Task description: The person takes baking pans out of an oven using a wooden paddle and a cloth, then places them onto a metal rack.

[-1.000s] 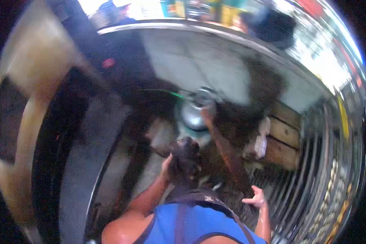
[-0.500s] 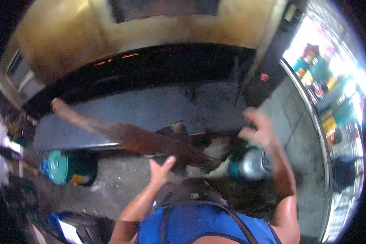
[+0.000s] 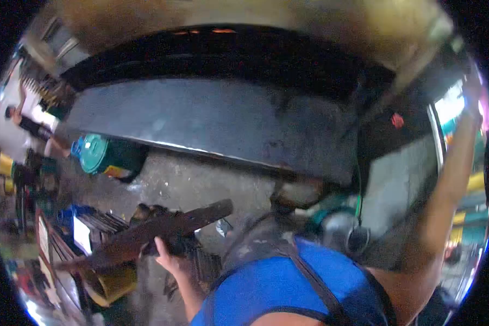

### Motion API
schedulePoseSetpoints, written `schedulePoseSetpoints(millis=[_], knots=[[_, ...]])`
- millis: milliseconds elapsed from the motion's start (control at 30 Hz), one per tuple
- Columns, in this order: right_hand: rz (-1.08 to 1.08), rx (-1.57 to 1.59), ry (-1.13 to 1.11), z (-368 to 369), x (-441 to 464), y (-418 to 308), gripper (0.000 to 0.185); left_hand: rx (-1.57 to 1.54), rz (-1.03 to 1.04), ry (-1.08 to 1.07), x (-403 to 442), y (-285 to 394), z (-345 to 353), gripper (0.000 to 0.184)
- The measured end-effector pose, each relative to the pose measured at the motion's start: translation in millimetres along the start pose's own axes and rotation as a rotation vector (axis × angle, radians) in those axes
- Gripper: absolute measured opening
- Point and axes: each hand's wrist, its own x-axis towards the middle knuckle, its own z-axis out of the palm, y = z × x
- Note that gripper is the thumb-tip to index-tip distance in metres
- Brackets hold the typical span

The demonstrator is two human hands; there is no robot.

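My left hand [image 3: 174, 262] is at the lower left, its thumb raised in front of a long dark brown wooden board [image 3: 163, 228]. The other fingers are hidden, but the board has travelled with this hand and appears gripped by it. The board slants, its blunt end up to the right and its other end low at the left. My right arm stretches up along the right edge. The right hand [image 3: 472, 100] is smeared by motion against bright light, so its fingers cannot be made out.
A long grey counter [image 3: 212, 114] runs below a dark opening with an orange glow. A green lidded bin [image 3: 111, 157] lies left of it, and a silvery round container [image 3: 339, 228] at right. Stacked dark panels [image 3: 106, 225] stand lower left. A person [image 3: 24, 120] is far left.
The wooden board has swung off the counter's front towards the lower left, together with my left hand. My right hand has risen far out to the right. The view has turned.
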Motion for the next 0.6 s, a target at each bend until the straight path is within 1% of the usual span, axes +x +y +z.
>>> schedulePoseSetpoints(millis=[33, 100, 133, 167, 233, 300, 367, 400, 467, 500, 567, 600], knots=[[-0.018, -0.017, 0.002, -7, -9, 6, 0.051, 0.050, -0.031, -0.040, -8, -5, -4, 0.049], [-0.046, -0.048, 0.008, -22, -23, 9, 0.050, -0.020, -0.021, 0.012, -19, -8, -12, 0.056], [-0.064, -0.046, 0.006, -21, -29, 3, 0.049, 0.024, 0.073, 0.014, -17, -15, -15, 0.064], [-0.071, -0.044, 0.003, -23, -33, 1, 0.049, 0.085, 0.038, -0.010, -19, -17, -15, 0.064], [-0.078, -0.026, 0.000, -27, -39, -3, 0.048, 0.156, 0.133, 0.036, -21, -14, -23, 0.063], [-0.085, 0.002, 0.005, -34, -40, -10, 0.047, 0.386, 0.203, 0.032, -19, -5, -48, 0.062], [-0.103, 0.025, 0.012, -35, -37, -15, 0.046, 0.012, -0.039, 0.110, -31, 10, -12, 0.060], [-0.107, 0.040, 0.005, -35, -36, -17, 0.045, 0.015, -0.039, 0.116, -28, 9, -14, 0.060], [-0.114, 0.069, 0.006, -36, -36, -21, 0.044, 0.038, 0.060, -0.010, -21, 7, -16, 0.061], [-0.124, 0.076, 0.010, -39, -34, -26, 0.044, 0.033, 0.056, -0.010, -18, 6, -19, 0.061], [-0.133, 0.092, 0.012, -43, -33, -31, 0.043, -0.084, -0.005, -0.050, -11, 6, -14, 0.061], [-0.138, 0.103, 0.008, -42, -31, -33, 0.042, -0.104, -0.005, -0.078, -6, 7, -18, 0.057]])
